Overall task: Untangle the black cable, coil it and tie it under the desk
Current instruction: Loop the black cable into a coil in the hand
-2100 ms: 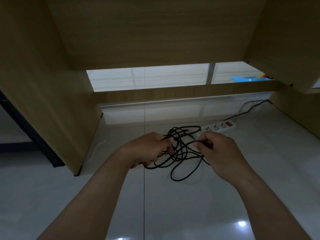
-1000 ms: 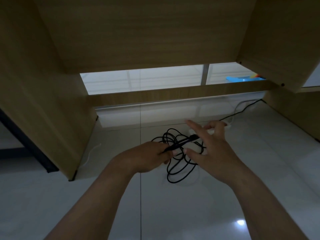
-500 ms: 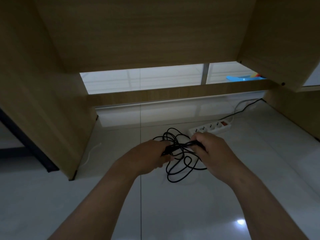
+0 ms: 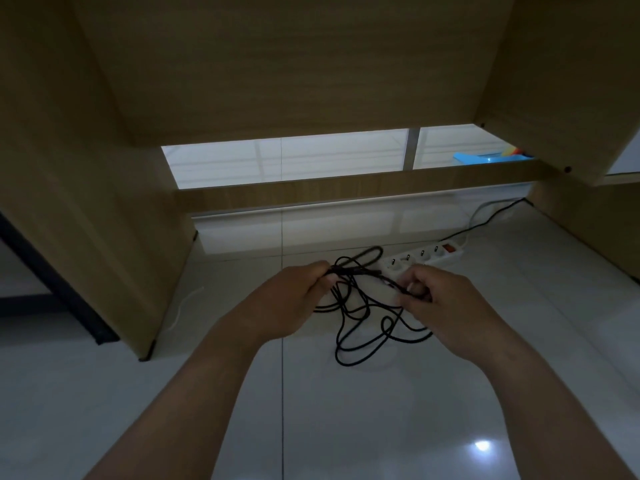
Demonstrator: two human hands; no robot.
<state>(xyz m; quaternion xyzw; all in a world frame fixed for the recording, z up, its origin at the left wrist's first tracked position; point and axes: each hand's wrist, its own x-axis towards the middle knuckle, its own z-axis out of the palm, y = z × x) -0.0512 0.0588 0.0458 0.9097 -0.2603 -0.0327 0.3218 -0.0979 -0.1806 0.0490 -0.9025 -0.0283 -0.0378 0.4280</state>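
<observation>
Head view — hands (image 4: 287, 299) on black cable (image 4: 360, 327)

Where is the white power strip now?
In the head view the power strip lies on the floor under the desk, right of centre, just beyond the right hand and the black cable.

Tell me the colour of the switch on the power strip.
Orange-red: the switch at the far end of the white power strip, head view.
</observation>
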